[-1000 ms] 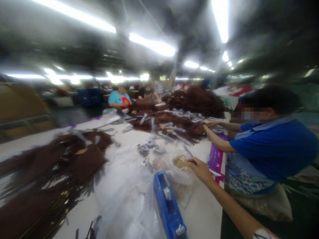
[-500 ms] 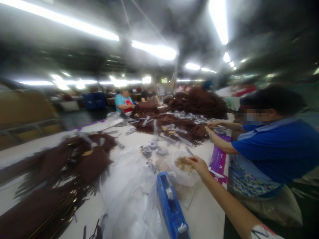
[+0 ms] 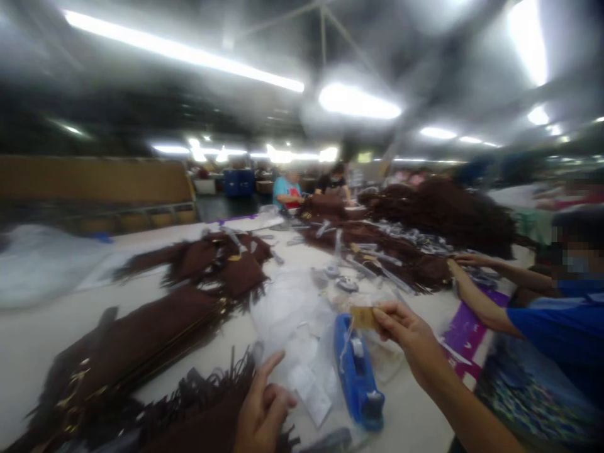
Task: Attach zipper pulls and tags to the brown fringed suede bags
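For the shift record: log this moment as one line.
right hand: pinches tan tag | left hand: on brown fringed piece | blue tape dispenser: between hands | co-worker: reaching into brown pile

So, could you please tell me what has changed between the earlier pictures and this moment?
The right hand has lifted away from the open bag of tan pieces and now pinches a small tan tag above the blue tape dispenser. The left hand has come into view at the brown fringed fabric. The dispenser, the clear plastic bags and the neighbouring person's reaching arms stayed put.
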Tool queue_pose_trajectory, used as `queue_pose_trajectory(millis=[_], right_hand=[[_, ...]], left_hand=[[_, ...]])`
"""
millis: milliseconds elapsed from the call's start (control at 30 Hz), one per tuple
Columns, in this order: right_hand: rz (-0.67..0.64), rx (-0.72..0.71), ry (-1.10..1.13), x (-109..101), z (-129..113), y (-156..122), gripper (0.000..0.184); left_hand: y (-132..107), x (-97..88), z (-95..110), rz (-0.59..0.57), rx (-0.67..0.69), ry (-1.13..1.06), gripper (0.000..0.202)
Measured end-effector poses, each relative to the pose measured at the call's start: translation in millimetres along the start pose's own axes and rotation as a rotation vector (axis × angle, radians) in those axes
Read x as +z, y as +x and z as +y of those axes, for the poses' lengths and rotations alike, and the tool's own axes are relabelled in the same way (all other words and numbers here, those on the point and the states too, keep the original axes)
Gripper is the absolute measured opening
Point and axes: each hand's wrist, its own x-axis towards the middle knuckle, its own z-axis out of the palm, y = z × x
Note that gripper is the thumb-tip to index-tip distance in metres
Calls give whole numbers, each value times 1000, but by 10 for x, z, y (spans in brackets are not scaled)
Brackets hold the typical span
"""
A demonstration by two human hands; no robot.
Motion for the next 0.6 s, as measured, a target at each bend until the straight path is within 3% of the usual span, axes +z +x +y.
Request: queue_pose_trajectory(millis=[67, 133, 233, 300, 467, 600], right_hand=[[-85, 16, 14, 266, -136, -201, 32], [-141, 28, 17, 489, -242, -371, 31], [-183, 37, 1, 701, -298, -538, 32], [-173, 49, -18, 754, -240, -587, 33], [-151, 103, -206, 717, 211, -703, 34], [-286, 88, -406, 711, 725, -986, 29]], left_hand=[[77, 114, 109, -140, -118, -404, 76], [79, 190, 208, -278, -201, -662, 89], [-57, 178, 246, -377, -310, -816, 57], [-200, 91, 165, -355, -362, -791, 39], [-553, -173, -206, -281, -442, -609, 35], [-700, -339, -358, -248, -425, -193, 27]])
